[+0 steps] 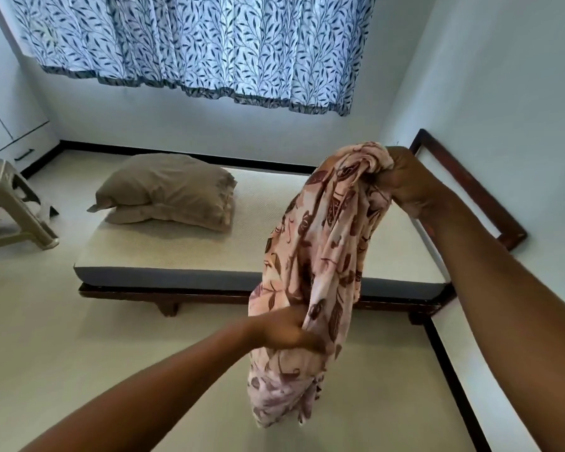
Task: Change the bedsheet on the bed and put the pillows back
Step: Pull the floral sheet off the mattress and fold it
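Right hand [405, 181] grips the bunched sheet [320, 256]; left hand [287, 332], below it, pinches a fold. Best find a corner before spreading.

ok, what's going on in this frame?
A person holds a bunched pink floral sheet in the air beside the bed. The right hand grips its top end up high, and the left hand grips it lower down. The mattress is bare; nothing is spread on it yet. Two brown pillows lie stacked at the end nearest the plastic stool. Whether this sheet is the old one or the fresh one cannot be told.
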